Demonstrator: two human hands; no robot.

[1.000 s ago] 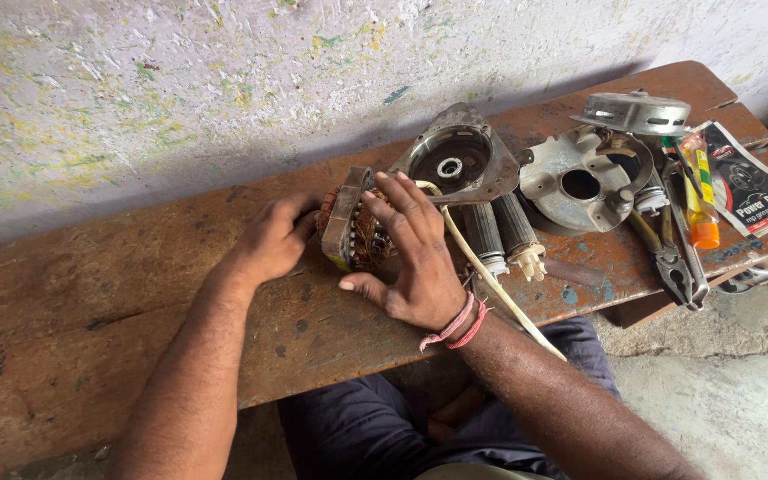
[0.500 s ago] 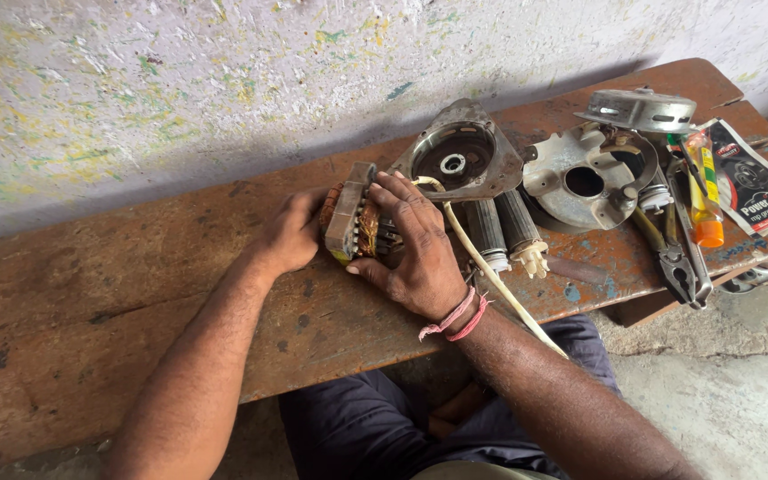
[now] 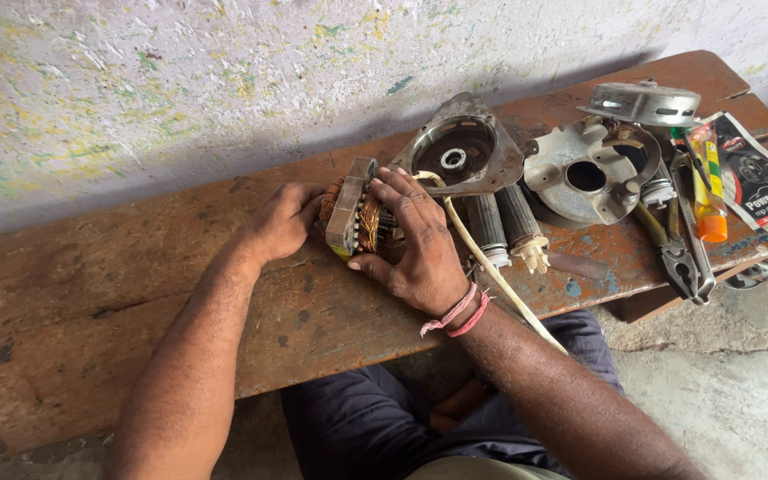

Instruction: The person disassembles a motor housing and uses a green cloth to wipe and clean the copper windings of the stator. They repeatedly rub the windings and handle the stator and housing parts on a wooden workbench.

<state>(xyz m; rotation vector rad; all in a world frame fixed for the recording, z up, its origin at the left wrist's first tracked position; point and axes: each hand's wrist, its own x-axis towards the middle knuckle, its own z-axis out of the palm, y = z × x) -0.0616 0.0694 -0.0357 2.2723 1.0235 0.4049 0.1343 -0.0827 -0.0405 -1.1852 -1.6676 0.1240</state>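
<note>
A motor stator (image 3: 355, 213) with copper windings stands on edge a little left of the frame's centre, on the worn brown wooden bench (image 3: 91, 293) that runs across the picture below a paint-flecked wall. The left hand (image 3: 282, 222) cups the stator's left side, its grip curled against the metal core, while the right hand (image 3: 420, 244) lies over the right side with fingers spread across the windings and the thumb pressed at the lower edge, so the piece is clasped between both hands. A pink and red thread band (image 3: 457, 313) circles the right wrist. A pale cream cable (image 3: 491, 267) runs from behind the right hand down toward the lower centre, passing over the bench's front edge. Just right of the hands stand two dark ribbed cylinders (image 3: 504, 220) side by side, the right one ending in a white plastic tip. Above them, in the upper centre, a triangular grey motor end cover (image 3: 464, 153) leans with a bearing at its middle. Further right lies a round metal plate with a centre hole (image 3: 584, 173), and above it a shallow metal cap (image 3: 644, 102). At the right edge are pliers (image 3: 673, 253), a small yellow tube with an orange cap (image 3: 706, 187), and a printed packet (image 3: 757, 173).
</note>
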